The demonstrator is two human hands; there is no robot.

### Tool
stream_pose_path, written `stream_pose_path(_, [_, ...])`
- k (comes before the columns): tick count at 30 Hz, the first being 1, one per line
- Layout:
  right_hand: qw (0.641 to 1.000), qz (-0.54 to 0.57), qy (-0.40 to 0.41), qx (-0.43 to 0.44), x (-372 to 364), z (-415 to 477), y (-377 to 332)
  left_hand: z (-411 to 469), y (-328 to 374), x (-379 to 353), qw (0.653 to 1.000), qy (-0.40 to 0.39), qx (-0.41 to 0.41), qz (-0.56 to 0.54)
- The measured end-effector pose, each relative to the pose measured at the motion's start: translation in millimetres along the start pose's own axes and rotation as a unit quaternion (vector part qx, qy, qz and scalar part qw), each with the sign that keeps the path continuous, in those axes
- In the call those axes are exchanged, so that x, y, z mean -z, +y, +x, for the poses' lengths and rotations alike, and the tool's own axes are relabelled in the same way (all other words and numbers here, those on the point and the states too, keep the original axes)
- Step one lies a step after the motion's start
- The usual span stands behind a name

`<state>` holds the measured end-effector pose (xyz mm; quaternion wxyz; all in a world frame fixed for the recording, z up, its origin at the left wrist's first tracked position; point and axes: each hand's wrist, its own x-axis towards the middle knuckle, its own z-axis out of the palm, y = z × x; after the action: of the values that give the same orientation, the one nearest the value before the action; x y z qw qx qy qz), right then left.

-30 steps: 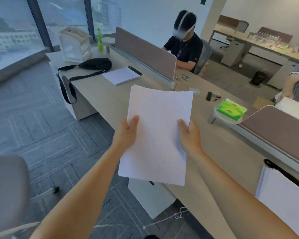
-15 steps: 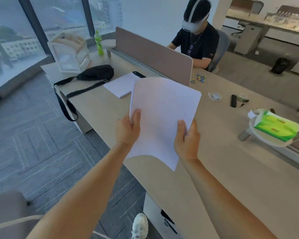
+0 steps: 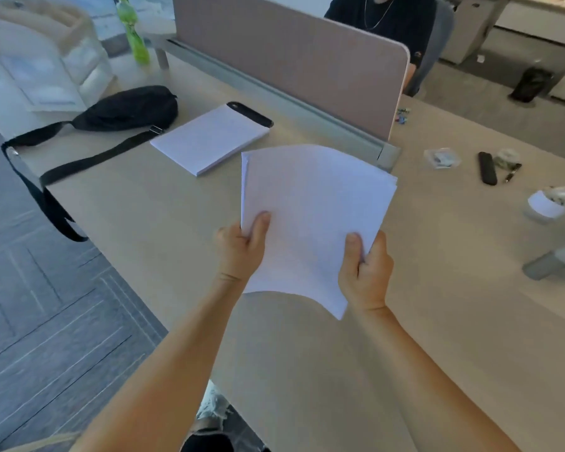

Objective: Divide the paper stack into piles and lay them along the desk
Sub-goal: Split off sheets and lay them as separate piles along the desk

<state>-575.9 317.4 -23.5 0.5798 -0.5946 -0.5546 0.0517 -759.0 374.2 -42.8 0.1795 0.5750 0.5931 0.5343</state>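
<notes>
1. Paper stack (image 3: pixel 313 223): held over the tabletop (image 3: pixel 144 207); left hand (image 3: pixel 240 247) and right hand (image 3: pixel 364 272) each pinch its near edge.
2. Laid pile (image 3: pixel 209 138): one, beside black bag (image 3: pixel 128 107).
3. Outstanding: held sheets undivided; most of the task likely remains.

No words or numbers can be read. The label on the green bottle (image 3: pixel 133 39) is blurry, and the paper (image 3: pixel 313 220) shows no clear writing.

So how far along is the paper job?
One pile already lies on the desk near the bag. The left hand and right hand grip a sheaf above the desk, not yet laid down. How many piles remain cannot be told.
</notes>
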Motion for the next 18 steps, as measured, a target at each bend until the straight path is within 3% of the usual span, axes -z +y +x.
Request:
stream_pose_path(6, [0.997,-0.027,0.028,-0.074,-21.3,20.2,-3.7,35.5,-10.2,-16.1,0.998,-0.054,0.028,-0.014])
stream_pose_path(8, [0.996,-0.039,0.043,-0.072,-17.8,40.9,-26.9,60.0,8.1,-18.5,0.991,-0.112,0.068,-0.013])
stream_pose_path(10, [0.987,-0.01,0.028,-0.159,-16.6,62.6,-37.5,85.4,22.3,-24.8,0.98,-0.175,0.092,0.024])
stream_pose_path(15, [0.905,-0.04,-0.042,-0.42,-29.4,77.4,10.9,119.0,24.9,-61.3,0.916,-0.344,0.128,0.162])
stream_pose_path(18, [0.866,-0.066,-0.031,-0.495,-35.4,74.3,35.0,119.6,7.5,-89.1,0.883,-0.411,0.144,0.177])
